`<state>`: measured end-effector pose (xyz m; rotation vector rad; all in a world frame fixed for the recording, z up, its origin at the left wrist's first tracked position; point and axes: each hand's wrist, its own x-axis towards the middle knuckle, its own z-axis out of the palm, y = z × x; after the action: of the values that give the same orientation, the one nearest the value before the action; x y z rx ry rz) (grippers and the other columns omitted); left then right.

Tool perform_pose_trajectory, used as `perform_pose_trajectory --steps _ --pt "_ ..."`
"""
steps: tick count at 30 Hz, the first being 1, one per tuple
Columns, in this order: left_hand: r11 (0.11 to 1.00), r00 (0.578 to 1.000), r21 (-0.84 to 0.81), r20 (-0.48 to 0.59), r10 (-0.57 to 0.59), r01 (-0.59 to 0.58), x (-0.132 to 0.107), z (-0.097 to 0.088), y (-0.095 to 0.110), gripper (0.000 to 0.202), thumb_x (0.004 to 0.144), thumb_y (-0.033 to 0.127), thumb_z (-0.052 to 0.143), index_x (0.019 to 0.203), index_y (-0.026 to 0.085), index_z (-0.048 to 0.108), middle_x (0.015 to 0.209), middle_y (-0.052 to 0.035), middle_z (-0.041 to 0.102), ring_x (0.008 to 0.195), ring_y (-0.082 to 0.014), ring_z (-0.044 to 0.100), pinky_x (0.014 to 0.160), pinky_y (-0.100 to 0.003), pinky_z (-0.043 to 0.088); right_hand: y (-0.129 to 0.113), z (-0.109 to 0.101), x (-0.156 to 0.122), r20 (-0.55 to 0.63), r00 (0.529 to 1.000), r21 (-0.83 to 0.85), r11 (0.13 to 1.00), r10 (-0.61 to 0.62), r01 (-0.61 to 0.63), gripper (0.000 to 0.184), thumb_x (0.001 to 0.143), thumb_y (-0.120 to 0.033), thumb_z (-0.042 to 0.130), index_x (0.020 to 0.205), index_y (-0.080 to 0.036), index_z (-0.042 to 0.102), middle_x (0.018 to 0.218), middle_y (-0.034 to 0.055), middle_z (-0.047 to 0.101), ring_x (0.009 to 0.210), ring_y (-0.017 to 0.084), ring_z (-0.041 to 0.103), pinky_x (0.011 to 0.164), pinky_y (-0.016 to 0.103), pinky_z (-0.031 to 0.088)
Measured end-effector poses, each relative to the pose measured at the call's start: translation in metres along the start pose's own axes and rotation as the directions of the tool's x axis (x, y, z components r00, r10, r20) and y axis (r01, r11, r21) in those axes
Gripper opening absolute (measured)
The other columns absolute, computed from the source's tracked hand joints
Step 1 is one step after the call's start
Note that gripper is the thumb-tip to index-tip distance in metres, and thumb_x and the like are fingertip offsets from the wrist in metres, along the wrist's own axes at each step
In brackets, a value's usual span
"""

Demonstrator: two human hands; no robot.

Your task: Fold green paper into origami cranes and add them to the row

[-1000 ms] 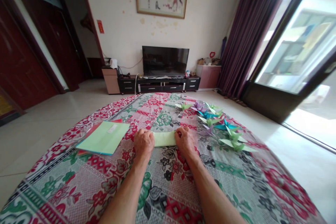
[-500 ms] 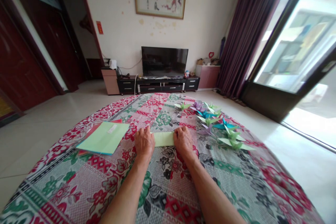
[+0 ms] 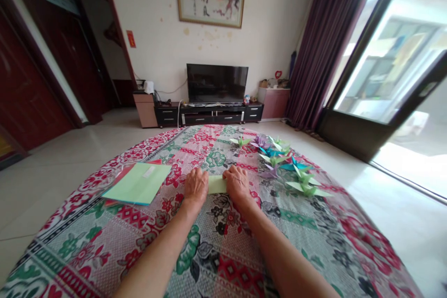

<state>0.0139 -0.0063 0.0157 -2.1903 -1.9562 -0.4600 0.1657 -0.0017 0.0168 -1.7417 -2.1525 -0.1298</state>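
Note:
A folded strip of light green paper (image 3: pixel 217 185) lies flat on the patterned tablecloth (image 3: pixel 209 223), straight in front of me. My left hand (image 3: pixel 196 186) grips its left end with curled fingers. On the opposite end, my right hand (image 3: pixel 238 183) is closed in the same way, fingers bent over the paper. Only the middle of the strip shows between the hands; its two ends are hidden under them.
Left of my hands lies a stack of coloured paper (image 3: pixel 139 182), light green on top, in a clear sleeve. Several folded paper cranes (image 3: pixel 275 160) in green, blue and purple stand at the right. Beyond the table are a television (image 3: pixel 217 84) and a low cabinet (image 3: pixel 202 118).
Both hands have come slightly closer together, so less of the green strip shows between them. The view has shifted a little.

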Motion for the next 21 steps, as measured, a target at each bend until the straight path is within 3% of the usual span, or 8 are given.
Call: perform_pose_trajectory --steps 3,7,9,12,17,21 --pt "1.000 0.999 -0.029 0.052 -0.001 0.003 -0.001 -0.001 0.001 0.033 0.086 0.011 0.033 0.089 0.017 0.066 0.090 -0.0090 0.059 0.084 -0.0198 0.055 0.072 -0.029 0.039 -0.002 -0.001 -0.001 0.042 0.999 0.032 0.999 0.033 -0.034 0.024 0.086 -0.022 0.042 0.087 -0.023 0.066 0.093 0.0055 0.060 0.085 0.018 0.051 0.073 0.030 0.030" --pt "0.999 0.999 -0.051 -0.029 -0.019 0.017 -0.014 -0.002 0.006 0.029 0.086 0.033 0.043 0.087 0.015 0.066 0.093 -0.0131 0.058 0.087 -0.0240 0.054 0.075 -0.034 0.041 -0.012 0.001 -0.016 -0.027 0.989 0.074 0.987 0.143 -0.140 0.021 0.081 -0.027 0.048 0.092 -0.021 0.065 0.099 0.0072 0.059 0.091 0.021 0.051 0.075 0.030 0.031" --pt "0.998 0.997 -0.057 -0.077 -0.026 0.022 -0.022 -0.001 0.009 0.034 0.083 0.044 0.046 0.089 0.016 0.065 0.094 -0.0138 0.058 0.089 -0.0261 0.052 0.077 -0.036 0.041 -0.017 0.003 -0.025 -0.074 0.985 0.084 0.985 0.157 -0.151 0.026 0.080 -0.036 0.051 0.097 -0.021 0.063 0.103 0.0088 0.058 0.095 0.023 0.050 0.079 0.032 0.031" --pt "0.997 0.993 -0.072 -0.114 -0.032 0.024 -0.030 -0.001 0.011 0.036 0.081 0.048 0.048 0.093 0.018 0.063 0.096 -0.0137 0.057 0.090 -0.0268 0.050 0.078 -0.037 0.040 -0.020 0.003 -0.036 -0.098 0.985 0.088 0.987 0.140 -0.131 0.030 0.082 -0.039 0.048 0.105 -0.022 0.059 0.111 0.0086 0.056 0.097 0.023 0.048 0.083 0.034 0.030" --pt "0.996 0.995 -0.087 -0.094 -0.032 0.024 -0.031 -0.003 0.009 0.039 0.077 0.051 0.053 0.096 0.018 0.061 0.097 -0.0117 0.055 0.091 -0.0256 0.050 0.080 -0.036 0.040 -0.010 0.001 -0.041 -0.030 0.991 0.103 0.986 0.134 -0.130 0.029 0.085 -0.036 0.045 0.110 -0.031 0.058 0.119 0.0039 0.053 0.102 0.022 0.046 0.085 0.035 0.028" --pt "0.996 0.996 -0.084 -0.086 -0.030 0.022 -0.030 -0.002 0.008 0.040 0.076 0.052 0.053 0.096 0.018 0.062 0.098 -0.0117 0.054 0.092 -0.0258 0.051 0.081 -0.037 0.039 0.006 0.003 -0.042 -0.039 0.978 0.144 0.970 0.206 -0.198 0.029 0.085 -0.030 0.044 0.107 -0.037 0.061 0.119 0.0012 0.054 0.102 0.021 0.046 0.085 0.033 0.028"
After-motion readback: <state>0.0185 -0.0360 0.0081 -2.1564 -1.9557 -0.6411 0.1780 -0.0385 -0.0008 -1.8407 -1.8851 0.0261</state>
